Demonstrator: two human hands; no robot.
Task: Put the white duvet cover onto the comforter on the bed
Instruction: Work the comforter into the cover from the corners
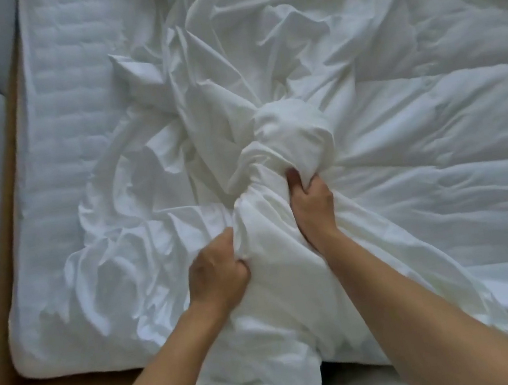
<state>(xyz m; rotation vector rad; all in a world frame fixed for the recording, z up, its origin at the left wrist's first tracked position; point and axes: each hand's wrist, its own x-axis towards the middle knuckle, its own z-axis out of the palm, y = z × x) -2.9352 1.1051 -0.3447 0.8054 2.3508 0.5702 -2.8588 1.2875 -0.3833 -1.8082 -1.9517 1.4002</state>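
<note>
Fingers of left hand [216, 270] and right hand [310, 203] curled tight into smooth, creased white duvet cover [213, 83], gathered below a rounded bulge [292, 127]; puffy comforter [435, 132] beside, ribbed mattress [70, 120] beneath.

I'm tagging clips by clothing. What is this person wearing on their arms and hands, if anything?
Nothing shows. The left hand and right hand are ungloved; the left forearm and right forearm are bare down to the frame's edge, with no sleeves, watch or bracelet. No ring shows, though the fingertips are hidden.
</note>
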